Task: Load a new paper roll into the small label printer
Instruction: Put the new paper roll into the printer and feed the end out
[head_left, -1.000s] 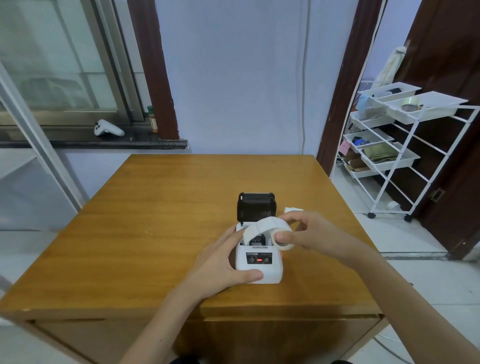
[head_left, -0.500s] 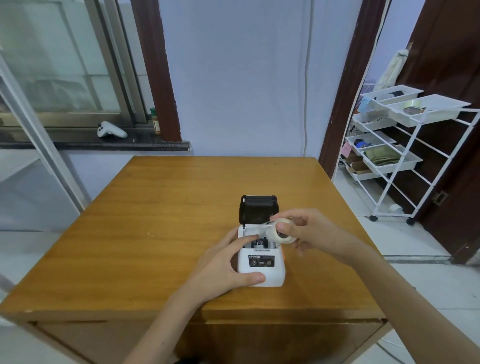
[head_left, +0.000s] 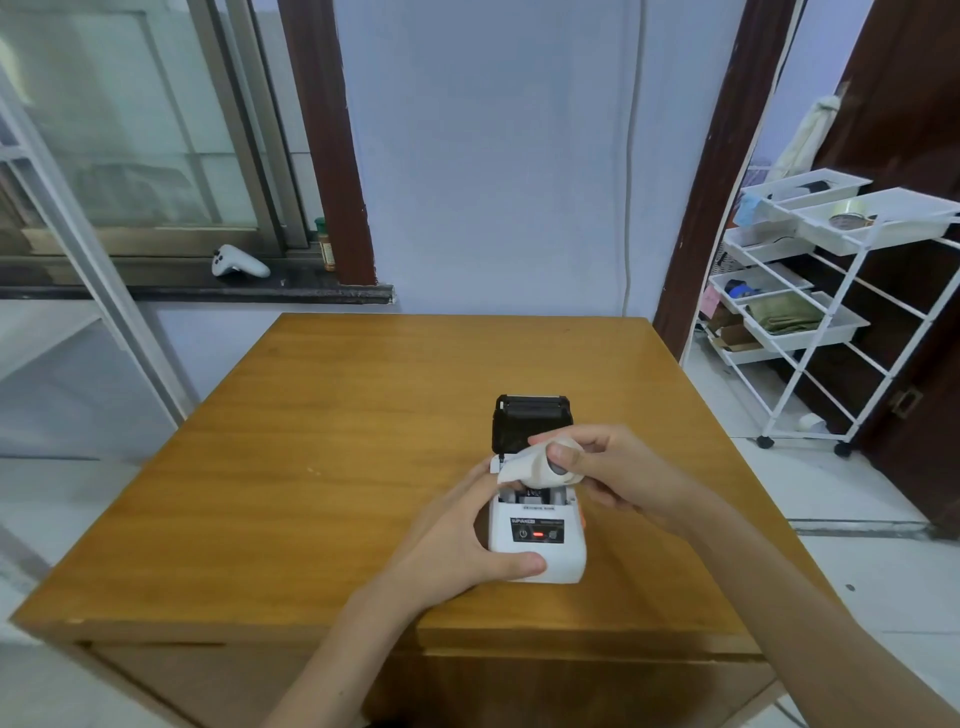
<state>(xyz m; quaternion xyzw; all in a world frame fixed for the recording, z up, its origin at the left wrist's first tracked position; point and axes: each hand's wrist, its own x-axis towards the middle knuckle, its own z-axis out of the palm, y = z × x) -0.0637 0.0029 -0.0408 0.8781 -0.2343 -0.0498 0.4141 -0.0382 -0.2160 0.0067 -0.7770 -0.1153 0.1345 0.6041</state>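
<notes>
- The printer (head_left: 537, 540) is sitting on the wooden bench (head_left: 322, 467), toward its near edge — its black lid (head_left: 530, 421) is standing open at the printer's 12 o'clock side.
- The left hand (head_left: 457, 545) is gripping the printer's white body from 9 o'clock, thumb lying across the front lower corner, fingers reaching up to the open bay's rim.
- The right hand (head_left: 608, 467) is pinching the paper roll (head_left: 540, 467) just above the open bay, thumb pressing on the roll's end — a loose paper tail is curling toward 9 o'clock.
- A red light is glowing on the printer's front panel.
</notes>
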